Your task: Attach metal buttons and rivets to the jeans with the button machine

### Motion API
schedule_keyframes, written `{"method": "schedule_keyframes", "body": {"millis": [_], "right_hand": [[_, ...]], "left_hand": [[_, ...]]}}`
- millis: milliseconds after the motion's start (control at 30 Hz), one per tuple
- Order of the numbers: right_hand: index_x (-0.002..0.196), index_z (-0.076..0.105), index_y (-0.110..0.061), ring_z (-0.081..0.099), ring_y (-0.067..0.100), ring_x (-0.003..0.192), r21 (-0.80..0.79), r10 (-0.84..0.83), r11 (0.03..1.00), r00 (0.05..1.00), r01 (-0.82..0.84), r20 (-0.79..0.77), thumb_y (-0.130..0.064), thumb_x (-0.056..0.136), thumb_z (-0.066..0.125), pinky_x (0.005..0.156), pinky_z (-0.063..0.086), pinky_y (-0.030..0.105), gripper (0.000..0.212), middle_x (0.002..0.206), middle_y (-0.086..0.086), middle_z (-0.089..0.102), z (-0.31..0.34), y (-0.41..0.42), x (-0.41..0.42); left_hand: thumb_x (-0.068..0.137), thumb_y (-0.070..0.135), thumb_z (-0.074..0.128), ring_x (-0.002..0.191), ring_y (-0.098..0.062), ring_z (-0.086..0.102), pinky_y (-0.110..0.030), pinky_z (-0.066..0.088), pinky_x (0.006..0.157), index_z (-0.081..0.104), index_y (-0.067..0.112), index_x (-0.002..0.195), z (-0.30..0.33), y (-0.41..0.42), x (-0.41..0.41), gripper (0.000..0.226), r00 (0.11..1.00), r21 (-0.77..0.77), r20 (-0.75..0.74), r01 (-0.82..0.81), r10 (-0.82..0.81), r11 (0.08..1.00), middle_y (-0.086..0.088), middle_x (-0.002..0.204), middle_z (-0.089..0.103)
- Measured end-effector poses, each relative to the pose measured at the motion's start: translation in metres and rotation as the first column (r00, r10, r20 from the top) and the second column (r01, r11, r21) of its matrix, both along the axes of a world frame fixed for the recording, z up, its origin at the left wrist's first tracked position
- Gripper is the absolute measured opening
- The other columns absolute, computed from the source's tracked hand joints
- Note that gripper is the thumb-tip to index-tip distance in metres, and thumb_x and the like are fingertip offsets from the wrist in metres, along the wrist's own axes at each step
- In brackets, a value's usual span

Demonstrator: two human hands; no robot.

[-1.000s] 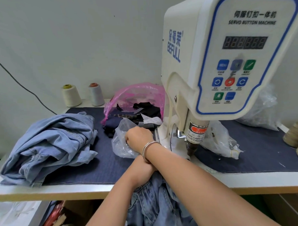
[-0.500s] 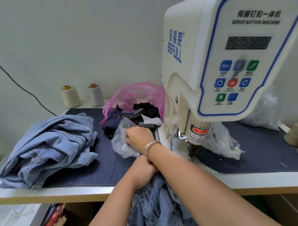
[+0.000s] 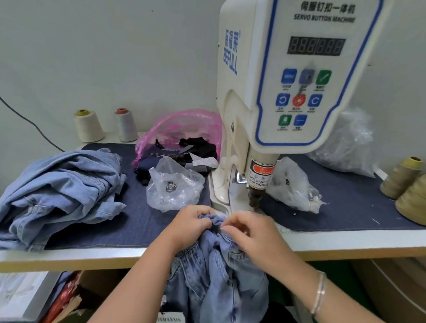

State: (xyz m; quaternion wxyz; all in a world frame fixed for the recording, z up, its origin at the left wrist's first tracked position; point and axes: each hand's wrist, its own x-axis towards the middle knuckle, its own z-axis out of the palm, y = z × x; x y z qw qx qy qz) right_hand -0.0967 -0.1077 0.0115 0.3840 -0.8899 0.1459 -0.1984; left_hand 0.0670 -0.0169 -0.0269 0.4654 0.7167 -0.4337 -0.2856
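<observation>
Both hands have changed places since a second ago: the right hand (image 3: 251, 229), which was reaching across into the clear plastic bag of metal buttons (image 3: 174, 187), has come back to the near tabletop (image 3: 72, 253) edge, and the left hand (image 3: 189, 225), then hidden under the right forearm, is now beside it. Each grip is closed on a bunched fold of the light blue jeans (image 3: 217, 270), fingers curled into the denim, the two nearly touching. That fold lies on the tabletop edge just in front of the servo button machine (image 3: 288, 74), near its punch head (image 3: 255, 196), while the rest of the jeans hangs down below. Another heap of denim garments (image 3: 56, 191) lies to the left.
</observation>
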Motion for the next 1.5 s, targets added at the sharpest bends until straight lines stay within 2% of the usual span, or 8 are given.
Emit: {"method": "schedule_keyframes", "body": {"millis": [300, 500, 767, 900, 1133, 1267, 1367, 1500], "right_hand": [[0.069, 0.058, -0.043, 0.057, -0.006, 0.067, -0.084, -0.129, 0.989, 0.989, 0.123, -0.067, -0.017, 0.084, 0.069, 0.063, 0.042, 0.008, 0.032, 0.065, -0.021, 0.063, 0.014, -0.061, -0.016], [0.055, 0.047, -0.032, 0.05, -0.005, 0.055, -0.144, -0.126, 0.984, 0.982, 0.106, -0.14, -0.018, 0.081, 0.072, 0.057, 0.038, 0.007, 0.039, 0.059, -0.011, 0.055, 0.019, -0.067, -0.005], [0.086, 0.072, -0.007, 0.061, 0.015, 0.074, -0.084, -0.082, 0.994, 0.977, 0.067, -0.197, -0.02, 0.083, 0.071, 0.072, 0.047, 0.025, 0.013, 0.081, 0.007, 0.071, 0.022, -0.065, -0.003], [0.075, 0.063, -0.019, 0.052, -0.003, 0.058, -0.041, -0.1, 0.995, 0.982, 0.094, -0.162, -0.017, 0.083, 0.071, 0.057, 0.038, 0.006, 0.012, 0.068, -0.007, 0.061, 0.017, -0.064, -0.005], [0.081, 0.073, -0.013, 0.053, -0.007, 0.058, -0.06, -0.048, 0.997, 0.997, 0.045, -0.055, -0.011, 0.084, 0.07, 0.058, 0.039, 0.006, 0.005, 0.06, -0.014, 0.057, 0.008, -0.063, -0.008], [0.077, 0.067, -0.04, 0.056, -0.001, 0.061, 0.074, -0.107, 0.992, 0.99, 0.101, 0.088, -0.001, 0.084, 0.067, 0.061, 0.044, 0.009, 0.04, 0.065, -0.016, 0.065, 0.003, -0.057, -0.019], [0.082, 0.066, -0.034, 0.058, 0.004, 0.065, -0.039, -0.109, 0.992, 0.966, 0.121, 0.233, -0.007, 0.086, 0.065, 0.06, 0.044, 0.01, 0.027, 0.073, -0.014, 0.065, -0.004, -0.04, -0.035], [0.092, 0.062, -0.029, 0.051, -0.006, 0.078, -0.225, 0.154, 0.964, 0.987, -0.14, 0.042, -0.028, 0.088, 0.055, 0.068, 0.039, 0.007, 0.008, 0.083, -0.026, 0.051, -0.025, -0.011, -0.05]], "left_hand": [[0.081, 0.001, 0.053, 0.056, -0.009, 0.044, -0.02, 0.037, 0.056, 0.066, 0.032, 0.061, 0.0, -0.001, -0.001, 0.039, 0.999, 0.057, -0.02, -0.035, 0.036, 0.998, 0.009, 0.059, 0.056], [0.082, -0.004, 0.052, 0.063, -0.016, 0.049, -0.026, 0.038, 0.063, 0.068, 0.029, 0.062, 0.0, -0.002, 0.0, 0.041, 0.999, 0.055, -0.036, -0.038, 0.04, 0.998, 0.001, 0.066, 0.061], [0.083, -0.001, 0.054, 0.061, -0.008, 0.053, -0.019, 0.042, 0.061, 0.068, 0.031, 0.062, -0.001, -0.002, 0.001, 0.041, 0.999, 0.051, -0.036, -0.035, 0.037, 0.998, 0.01, 0.064, 0.063], [0.083, -0.001, 0.054, 0.06, -0.009, 0.052, -0.016, 0.041, 0.058, 0.068, 0.028, 0.063, -0.001, -0.001, 0.001, 0.038, 0.998, 0.048, -0.05, -0.033, 0.036, 0.998, 0.007, 0.064, 0.062], [0.083, -0.002, 0.053, 0.057, -0.008, 0.05, -0.015, 0.04, 0.056, 0.068, 0.028, 0.062, -0.001, -0.002, 0.0, 0.039, 0.997, 0.048, -0.055, -0.042, 0.045, 0.998, 0.008, 0.062, 0.061], [0.082, -0.002, 0.053, 0.056, -0.007, 0.049, -0.014, 0.04, 0.055, 0.068, 0.03, 0.062, -0.002, -0.002, 0.001, 0.041, 0.997, 0.05, -0.063, -0.033, 0.036, 0.998, 0.01, 0.06, 0.06], [0.078, 0.007, 0.055, 0.061, -0.012, 0.048, -0.022, 0.039, 0.061, 0.068, 0.029, 0.063, -0.001, -0.001, 0.0, 0.03, 0.994, 0.045, -0.097, -0.04, 0.044, 0.998, 0.003, 0.064, 0.059], [0.064, 0.014, 0.053, 0.073, -0.019, 0.056, -0.03, 0.043, 0.073, 0.067, 0.02, 0.071, 0.01, 0.0, -0.001, 0.017, 0.966, 0.003, -0.257, -0.041, 0.04, 0.999, -0.004, 0.073, 0.064]]}}
